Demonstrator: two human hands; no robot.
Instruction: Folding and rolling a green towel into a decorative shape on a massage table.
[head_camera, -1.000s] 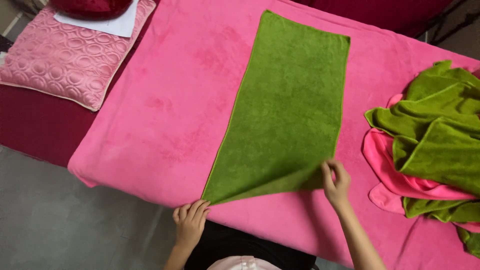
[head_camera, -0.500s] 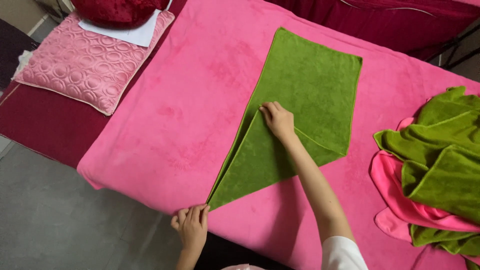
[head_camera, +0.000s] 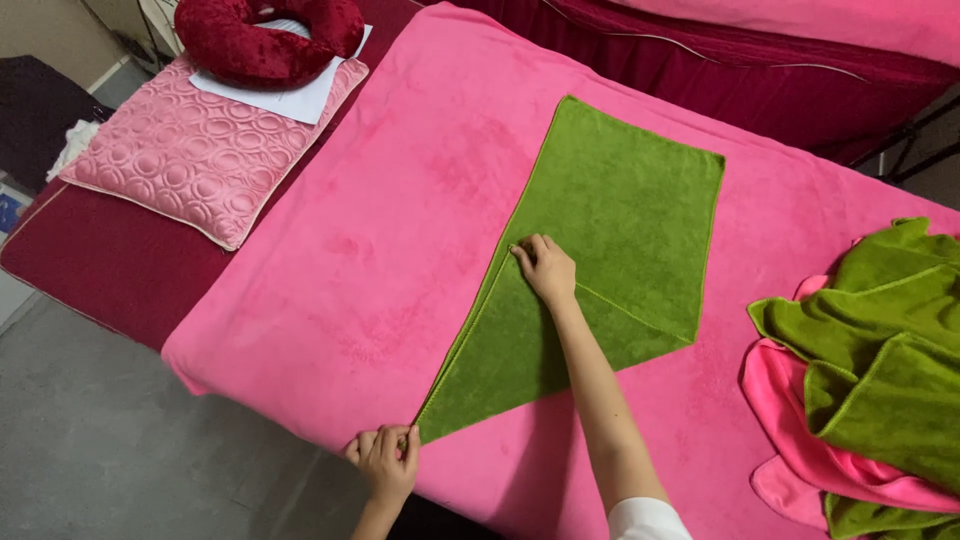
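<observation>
- At the far left, a dark red padded bench (head_camera: 120, 270) holds a quilted pink cushion (head_camera: 190, 150) with a ring pattern stitched into it.
- On the cushion's far end lies a sheet of white paper (head_camera: 290, 100), and on the paper sits a dark red velvet neck pillow (head_camera: 265, 40), curved like a horseshoe.
- A bright pink cover (head_camera: 380, 260) is spread over a wide table that fills the middle of the view, above a grey floor (head_camera: 110, 450).
- The left hand (head_camera: 385, 462) is at the near edge of the cover, its fingers bunched together and pinching the pointed near corner of a green towel (head_camera: 620, 210).
- The green towel lies flat on the pink cover, near its centre. Its near right corner is folded across to the left edge, so the near half forms a triangle over a rectangular far half.
- The right hand (head_camera: 545, 268) reaches out over the towel and presses the folded corner down against the towel's left edge, fingers close together and bent; whether the thumb grips the cloth is hard to make out.
- The right arm crosses the triangle, with a white sleeve (head_camera: 645, 520) at the bottom edge.
- At the far right, a loose heap of green towels (head_camera: 880, 340) lies on crumpled pink towels (head_camera: 800, 420), well apart from both hands.
</observation>
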